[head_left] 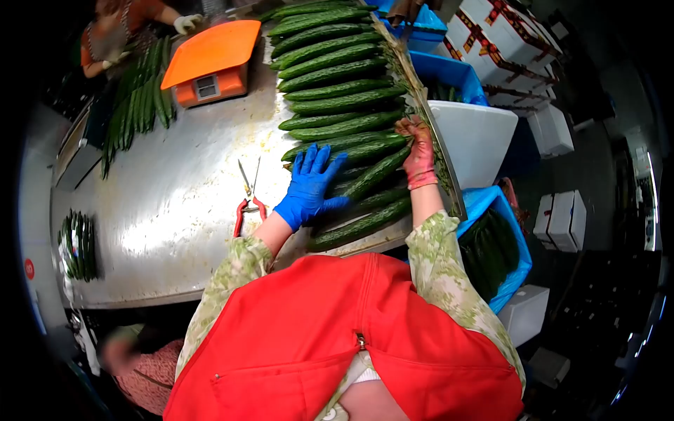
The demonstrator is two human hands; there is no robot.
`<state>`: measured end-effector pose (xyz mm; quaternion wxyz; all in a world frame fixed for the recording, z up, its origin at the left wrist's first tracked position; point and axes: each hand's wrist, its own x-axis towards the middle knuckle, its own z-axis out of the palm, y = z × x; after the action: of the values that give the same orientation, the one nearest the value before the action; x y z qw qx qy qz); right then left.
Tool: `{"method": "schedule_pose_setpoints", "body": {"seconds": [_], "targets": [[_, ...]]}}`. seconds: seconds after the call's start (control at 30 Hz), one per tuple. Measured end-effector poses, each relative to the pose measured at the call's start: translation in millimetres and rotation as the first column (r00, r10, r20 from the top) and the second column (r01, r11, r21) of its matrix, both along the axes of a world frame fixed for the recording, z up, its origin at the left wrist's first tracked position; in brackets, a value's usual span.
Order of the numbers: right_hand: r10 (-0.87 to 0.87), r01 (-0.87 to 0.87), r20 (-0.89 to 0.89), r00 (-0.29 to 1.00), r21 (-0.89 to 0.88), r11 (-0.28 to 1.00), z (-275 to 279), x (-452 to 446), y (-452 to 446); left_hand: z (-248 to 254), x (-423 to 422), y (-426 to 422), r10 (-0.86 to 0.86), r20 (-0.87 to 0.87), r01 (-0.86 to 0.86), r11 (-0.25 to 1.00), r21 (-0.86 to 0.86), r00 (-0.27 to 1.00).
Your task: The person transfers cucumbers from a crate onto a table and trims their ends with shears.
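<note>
Long dark green cucumbers [337,74] lie side by side in a row on the metal table. My left hand [309,185], in a blue glove, rests with fingers spread against the left ends of the nearer ones. At their right ends my right hand [420,151], in a stained pinkish-red glove, has its fingers curled about the end of a slanted cucumber [378,174]; its fingertips are partly hidden. Closer to my body a separate cucumber [361,226] lies tilted. Left of my blue glove, red-handled scissors [249,200] lie with blades apart.
An orange scale [213,59] stands at the back left, beside more cucumbers [140,102] and a co-worker's gloved hand [187,24]. Bundled cucumbers [78,245] sit at the table's left. White foam boxes [562,221] and a blue-lined crate [521,263] of cucumbers stand to the right.
</note>
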<state>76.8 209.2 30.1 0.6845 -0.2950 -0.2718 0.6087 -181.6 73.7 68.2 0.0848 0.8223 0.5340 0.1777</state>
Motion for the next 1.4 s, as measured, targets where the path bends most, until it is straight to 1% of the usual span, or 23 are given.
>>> {"method": "schedule_pose_setpoints", "body": {"seconds": [0.03, 0.07, 0.17, 0.23, 0.3, 0.37, 0.43, 0.53, 0.57, 0.63, 0.7, 0.73, 0.77, 0.83, 0.9, 0.93, 1.03, 1.07, 1.17, 1.2, 1.3, 1.33, 1.4], "targets": [[-0.057, 0.061, 0.058, 0.997, -0.073, 0.995, 13, 14, -4, -5, 5, 2, -0.014, -0.018, 0.013, 0.999, -0.045, 1.000], [0.025, -0.029, -0.043, 0.999, -0.088, 0.996, -4, 48, -2, -3, 9, 4, -0.023, -0.038, 0.020, 0.998, -0.067, 0.999], [-0.244, 0.261, 0.300, 0.922, -0.017, 0.965, 30, 109, -46, 4, 11, 8, -0.052, -0.085, 0.044, 0.995, -0.093, 0.995], [-0.278, 0.294, 0.243, 0.929, -0.031, 0.955, 19, 178, -76, 0, 9, 9, -0.065, -0.083, 0.060, 0.996, -0.061, 0.994], [-0.393, 0.435, 0.265, 0.881, -0.122, 0.892, 14, 237, -118, 10, 17, 3, -0.085, -0.105, 0.082, 0.996, -0.036, 0.991], [-0.474, 0.492, 0.155, 0.867, -0.114, 0.863, 6, 290, -176, 10, 29, -3, -0.163, -0.229, 0.158, 0.987, -0.038, 0.960], [-0.567, 0.609, 0.243, 0.787, -0.163, 0.776, 17, 317, -232, -7, 32, -2, -0.240, -0.172, 0.241, 0.970, -0.019, 0.955], [-0.654, 0.742, 0.356, 0.668, -0.251, 0.621, 29, 338, -296, -3, 37, 10, -0.212, -0.340, 0.258, 0.962, 0.094, 0.916], [-0.604, 0.751, 0.462, 0.650, -0.268, 0.603, 22, 347, -314, -2, 36, 14, -0.209, -0.365, 0.267, 0.956, 0.118, 0.908], [-0.453, 0.752, 0.644, 0.617, -0.312, 0.581, 1, 361, -337, -1, 33, 15, -0.243, -0.326, 0.269, 0.962, 0.036, 0.914], [-0.167, 0.730, 0.918, 0.360, -0.165, 0.664, -1, 330, -345, -5, 34, 11, -0.212, -0.334, 0.234, 0.972, 0.029, 0.919], [-0.046, 0.668, 0.995, 0.087, -0.024, 0.744, -18, 324, -345, -4, 37, 6, -0.203, -0.332, 0.217, 0.976, 0.006, 0.921], [0.042, 0.556, 0.977, -0.209, 0.084, 0.827, -25, 312, -340, -3, 41, 0, -0.190, -0.329, 0.195, 0.981, -0.018, 0.925], [0.281, 0.443, 0.887, -0.366, -0.099, 0.891, -21, 286, -322, 0, 49, -10, -0.182, -0.271, 0.172, 0.983, -0.060, 0.945], [0.366, 0.389, 0.773, -0.519, -0.167, 0.906, -26, 272, -301, 1, 55, -18, -0.182, -0.155, 0.169, 0.981, -0.094, 0.971], [0.314, 0.350, 0.740, -0.595, -0.113, 0.930, -30, 271, -294, -1, 55, -20, -0.175, -0.142, 0.165, 0.983, -0.081, 0.974], [0.481, 0.374, 0.681, -0.552, -0.313, 0.873, -27, 276, -268, 2, 56, -29, -0.130, -0.139, 0.120, 0.990, -0.077, 0.982], [0.467, 0.370, 0.662, -0.586, -0.293, 0.881, -28, 275, -265, 4, 58, -32, -0.123, -0.123, 0.116, 0.991, -0.063, 0.985], [0.592, 0.358, 0.569, -0.571, -0.476, 0.803, -12, 276, -249, 0, 55, -42, -0.097, -0.092, 0.096, 0.995, -0.013, 0.991], [0.578, 0.342, 0.583, -0.571, -0.471, 0.813, -14, 278, -247, 0, 56, -46, -0.084, -0.093, 0.083, 0.996, -0.011, 0.992], [0.644, 0.246, 0.545, -0.537, -0.629, 0.738, -10, 280, -233, 2, 60, -56, -0.051, -0.083, 0.051, 0.999, -0.005, 0.995], [0.583, 0.212, 0.578, -0.571, -0.582, 0.785, -13, 277, -236, 2, 61, -58, -0.046, -0.069, 0.046, 0.999, -0.002, 0.997], [0.596, 0.200, 0.586, -0.549, -0.601, 0.774, -10, 280, -236, 0, 61, -59, -0.043, -0.040, 0.044, 0.999, 0.022, 0.998]]}}
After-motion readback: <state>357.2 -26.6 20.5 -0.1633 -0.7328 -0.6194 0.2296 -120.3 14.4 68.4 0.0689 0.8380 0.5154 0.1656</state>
